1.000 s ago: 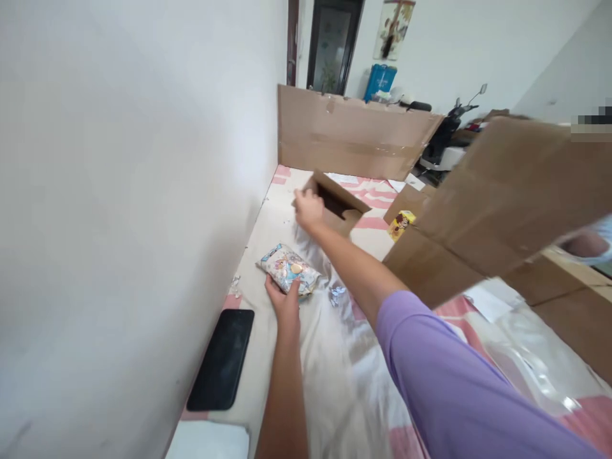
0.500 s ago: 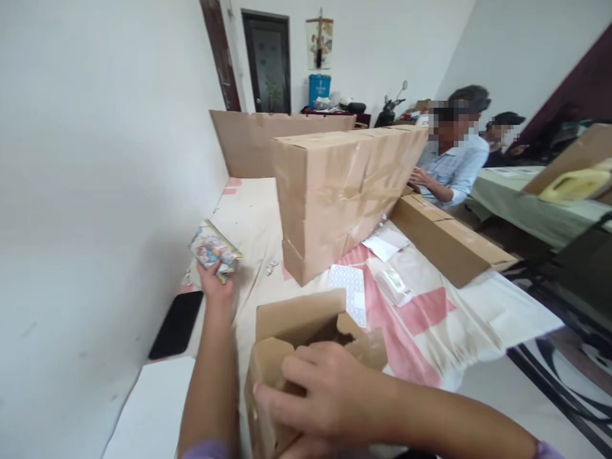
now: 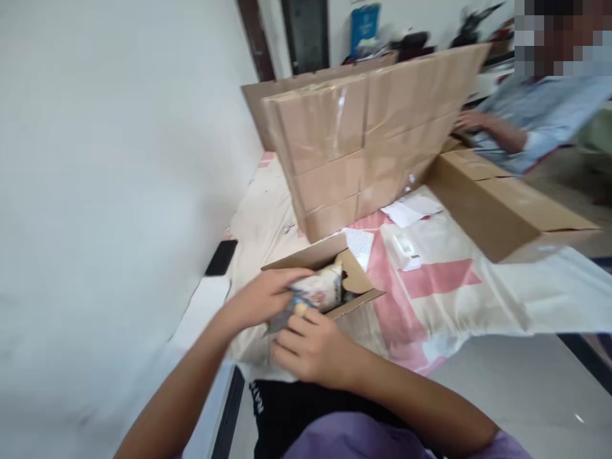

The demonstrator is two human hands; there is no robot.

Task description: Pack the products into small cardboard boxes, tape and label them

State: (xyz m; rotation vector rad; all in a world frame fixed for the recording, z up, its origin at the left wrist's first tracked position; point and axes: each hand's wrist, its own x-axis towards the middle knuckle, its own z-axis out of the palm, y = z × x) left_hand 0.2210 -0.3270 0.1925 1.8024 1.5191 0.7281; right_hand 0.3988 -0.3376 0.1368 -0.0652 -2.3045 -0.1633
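Sitting between both hands (image 3: 313, 347), printed packet (image 3: 325, 288)

A big white wall (image 3: 95, 159) fills the left side, with a soft grey shadow low on it. Far away is 1 dark door (image 3: 306, 35) in a pale wall (image 3: 399, 16). The table (image 3: 482, 312) has a white cloth (image 3: 261, 182) with pink patches. Near right, the pale floor (image 3: 516, 382) shines.

A black phone (image 3: 221, 258) lies near the wall (image 3: 115, 166) — a taped cardboard partition (image 3: 377, 137) stands farther off.
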